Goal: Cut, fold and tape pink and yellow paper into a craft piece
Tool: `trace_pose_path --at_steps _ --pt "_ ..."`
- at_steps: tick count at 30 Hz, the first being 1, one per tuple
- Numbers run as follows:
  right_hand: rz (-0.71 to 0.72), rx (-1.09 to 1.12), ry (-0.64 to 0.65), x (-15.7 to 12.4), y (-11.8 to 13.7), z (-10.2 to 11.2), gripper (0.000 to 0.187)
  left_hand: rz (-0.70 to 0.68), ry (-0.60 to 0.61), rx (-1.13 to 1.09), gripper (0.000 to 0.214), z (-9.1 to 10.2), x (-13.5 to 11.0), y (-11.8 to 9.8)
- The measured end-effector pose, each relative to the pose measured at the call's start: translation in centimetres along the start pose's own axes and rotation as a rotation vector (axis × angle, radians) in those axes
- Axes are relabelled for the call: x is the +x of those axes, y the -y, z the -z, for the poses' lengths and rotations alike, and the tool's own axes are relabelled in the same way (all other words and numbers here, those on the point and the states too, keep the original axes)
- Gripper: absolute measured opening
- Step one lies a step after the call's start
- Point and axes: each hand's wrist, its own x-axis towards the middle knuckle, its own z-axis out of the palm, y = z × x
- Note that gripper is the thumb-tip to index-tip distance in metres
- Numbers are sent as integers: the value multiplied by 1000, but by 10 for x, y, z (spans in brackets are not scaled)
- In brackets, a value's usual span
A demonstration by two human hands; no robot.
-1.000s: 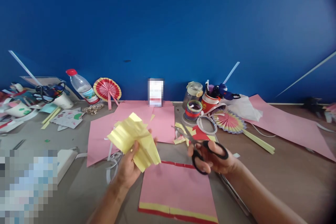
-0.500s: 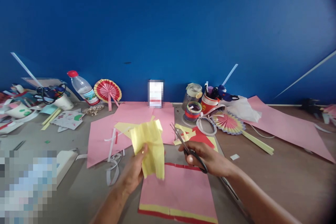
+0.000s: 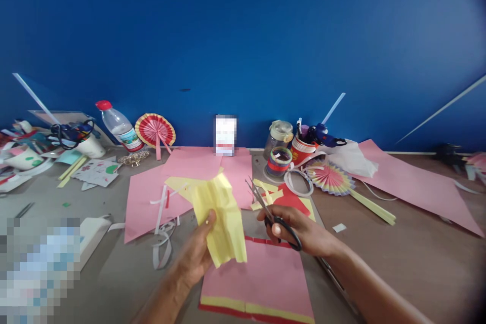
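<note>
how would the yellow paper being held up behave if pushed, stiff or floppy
The yellow paper is probably floppy, as it looks thin and its surface ripples. It would likely buckle along the creases that run down it. It seems light, since the left grip alone holds it up.

Two hands (image 3: 195,258), one bottle (image 3: 121,126), one jar (image 3: 279,138); one round fan (image 3: 155,129) left of the jar, another fan (image 3: 329,177) near its right.

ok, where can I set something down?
Brown tabletop right of the white scrap, between the right forearm and long pink sheet; grey tabletop between the left forearm and white boxlike item. Crowded: along the blue wall, around the red paper cup and plastic bottle.
</note>
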Motion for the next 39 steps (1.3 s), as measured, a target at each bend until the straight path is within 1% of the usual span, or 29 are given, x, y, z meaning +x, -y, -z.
trace_pose_path --at_steps 4,7,11,13,15,17,21,23,26,30,35,39 --pt "-10 -15 -38 0 0 -2 56 -11 -9 -72 34 0 4 2" --pt "-21 -21 -43 1 0 -4 53 -2 2 -82 35 0 5 4" --pt "-33 -39 -36 2 1 -5 48 -13 -29 -85 38 -1 4 4" --pt "-44 -47 -38 2 2 -5 45 19 8 -27 45 0 3 5" --pt "-54 -48 -37 3 4 -5 42 50 77 11 51 1 2 6" --pt "-64 -66 -40 3 6 -6 40 63 111 10 49 2 3 7" --pt "-92 -138 -82 2 10 -9 38 22 18 -5 41 1 5 10" --pt "-113 -170 -98 2 9 -11 39 14 15 21 42 0 4 11" --pt "-148 -234 -117 1 6 -12 37 53 35 62 43 -3 2 13" --pt "-181 -316 -138 3 2 -13 32 57 -66 30 35 -7 0 14" --pt "-173 -429 -140 5 2 -15 34 47 -127 3 27 -9 0 12" --pt "-166 -452 -164 6 3 -17 33 37 -172 16 26 -14 -2 10"
